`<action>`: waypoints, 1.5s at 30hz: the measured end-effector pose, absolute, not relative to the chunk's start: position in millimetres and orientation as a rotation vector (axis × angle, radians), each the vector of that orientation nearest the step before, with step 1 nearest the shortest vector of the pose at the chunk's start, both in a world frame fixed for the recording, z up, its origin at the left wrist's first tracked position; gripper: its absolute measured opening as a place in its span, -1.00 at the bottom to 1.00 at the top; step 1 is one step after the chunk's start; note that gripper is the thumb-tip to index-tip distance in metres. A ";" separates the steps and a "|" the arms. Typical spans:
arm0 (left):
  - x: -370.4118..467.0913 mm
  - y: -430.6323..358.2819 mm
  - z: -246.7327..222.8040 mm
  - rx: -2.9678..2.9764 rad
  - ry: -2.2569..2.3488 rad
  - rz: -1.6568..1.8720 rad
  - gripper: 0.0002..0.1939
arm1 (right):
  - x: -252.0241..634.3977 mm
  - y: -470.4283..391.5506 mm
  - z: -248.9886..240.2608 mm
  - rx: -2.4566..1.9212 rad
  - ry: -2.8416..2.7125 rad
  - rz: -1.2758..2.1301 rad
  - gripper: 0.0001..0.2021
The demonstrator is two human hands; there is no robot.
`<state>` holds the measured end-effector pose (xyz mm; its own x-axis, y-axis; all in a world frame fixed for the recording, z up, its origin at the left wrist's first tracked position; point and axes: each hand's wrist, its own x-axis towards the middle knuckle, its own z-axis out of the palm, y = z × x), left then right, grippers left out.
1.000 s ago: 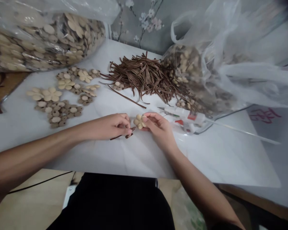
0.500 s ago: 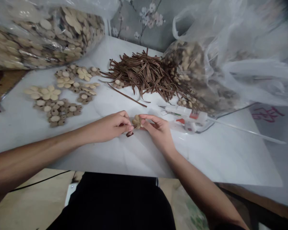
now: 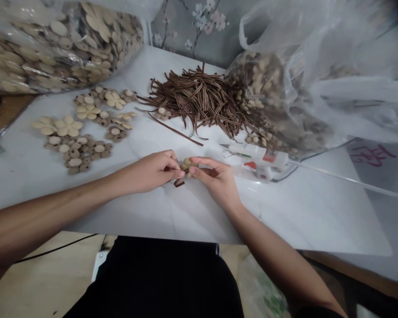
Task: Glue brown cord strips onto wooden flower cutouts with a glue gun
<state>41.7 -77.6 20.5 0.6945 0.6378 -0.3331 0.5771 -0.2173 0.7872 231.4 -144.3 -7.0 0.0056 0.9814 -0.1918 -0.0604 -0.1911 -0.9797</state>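
Observation:
Near the table's front edge my two hands meet over a small beige flower (image 3: 186,163). My left hand (image 3: 161,169) pinches a brown strip (image 3: 179,183), whose looped end hangs below the fingertips. The thumb and index finger of my right hand (image 3: 219,179) close on the flower's right side. Fingers partly hide where strip and flower meet. Behind them lies a heap of brown strips (image 3: 199,97). Several loose beige and grey-brown flowers (image 3: 68,126) are spread at the left.
A white glue gun (image 3: 252,152) with a long glue stick lies right of my hands. A large clear bag of flowers (image 3: 63,53) stands at the back left. Another plastic bag (image 3: 268,88) holds finished-looking pieces at the back right.
The flower has tilted and turned between my fingers, so less of its face shows. The strip's loose end has shifted slightly. Both hands keep their hold.

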 end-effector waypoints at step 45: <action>40.2 -72.4 27.7 1.877 0.947 0.012 -0.74 | 229.5 -143.8 -6.1 -1.353 -1.080 1.330 -0.74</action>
